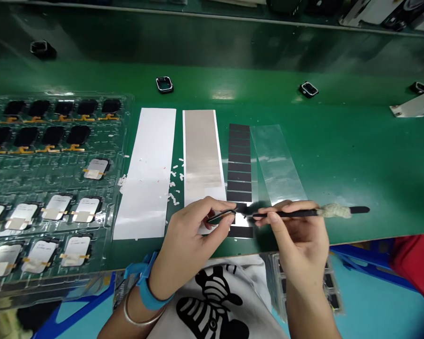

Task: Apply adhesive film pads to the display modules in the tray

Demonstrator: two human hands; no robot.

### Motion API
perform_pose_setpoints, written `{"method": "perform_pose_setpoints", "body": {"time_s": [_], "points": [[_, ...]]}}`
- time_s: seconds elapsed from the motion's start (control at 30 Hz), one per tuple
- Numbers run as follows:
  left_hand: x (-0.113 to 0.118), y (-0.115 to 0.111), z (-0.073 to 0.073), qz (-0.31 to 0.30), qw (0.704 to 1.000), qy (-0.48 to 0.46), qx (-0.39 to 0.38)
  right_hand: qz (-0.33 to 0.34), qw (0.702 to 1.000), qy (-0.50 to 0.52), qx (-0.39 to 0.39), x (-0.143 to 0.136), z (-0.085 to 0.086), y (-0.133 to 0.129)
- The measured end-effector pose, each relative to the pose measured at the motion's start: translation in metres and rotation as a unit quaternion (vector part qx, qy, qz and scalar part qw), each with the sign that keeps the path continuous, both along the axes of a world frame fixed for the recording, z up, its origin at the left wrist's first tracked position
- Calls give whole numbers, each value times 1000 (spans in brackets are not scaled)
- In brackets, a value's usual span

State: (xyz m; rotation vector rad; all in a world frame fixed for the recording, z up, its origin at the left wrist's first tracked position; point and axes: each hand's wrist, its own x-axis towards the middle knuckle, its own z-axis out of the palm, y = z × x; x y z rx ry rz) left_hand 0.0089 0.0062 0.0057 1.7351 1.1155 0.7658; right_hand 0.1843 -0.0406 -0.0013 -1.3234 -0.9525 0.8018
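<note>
My left hand (198,228) pinches a small dark watch screen (221,217) between thumb and fingertips, tilted nearly edge-on. In my right hand (298,233) is a pair of black tweezers (300,213), with pale wrapping around the rear part. The tweezer tips point left, close to the screen; whether they touch it or grip anything I cannot tell. Beneath both hands lies a strip of black rectangular stickers (239,174), its lower part partly covered by my fingers. To its left is a white-edged sheet with a grey-beige face (202,150).
A transparent plastic tray (56,167) at left holds several watch screens. A white sheet (146,174) lies beside it, with small white scraps (173,197) nearby. Transparent film (281,162) lies right of the stickers. Watch cases (164,84) sit farther back.
</note>
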Motion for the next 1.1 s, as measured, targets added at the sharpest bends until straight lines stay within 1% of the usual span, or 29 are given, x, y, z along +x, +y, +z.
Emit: {"method": "perform_pose_setpoints", "body": {"time_s": [0.07, 0.1, 0.2, 0.27, 0.33, 0.47, 0.57, 0.7, 0.83, 1.0, 1.1], "points": [[-1, -1, 1, 6, 1000, -22, -14, -10, 999, 0, 45, -3, 6, 2], [-1, -1, 1, 7, 999, -31, -9, -8, 998, 1, 70, -6, 9, 4], [-1, -1, 4, 28, 997, -61, 34, 10, 993, 11, 119, -18, 19, 7], [-2, -1, 6, 46, 994, -88, 51, 14, 991, 18, 134, -26, 24, 8], [-2, 0, 6, 52, 992, -107, 49, 16, 988, 20, 150, -32, 29, 9], [-1, 0, 4, 60, 990, -118, 44, 21, 983, -17, 184, -40, 31, 8], [-2, -2, 1, 68, 990, -106, 61, 24, 980, -40, 193, -45, 29, 8], [-1, -2, -2, 48, 992, -97, 70, 15, 977, -54, 207, -51, 26, 11], [0, -2, -2, 62, 991, -81, 90, 1, 975, -62, 214, -54, 25, 12], [-1, -1, -1, 41, 996, -29, 79, -15, 979, -75, 189, -58, 23, 14], [-2, -1, 1, 33, 997, -28, 71, -15, 981, -65, 181, -60, 21, 17]]}}
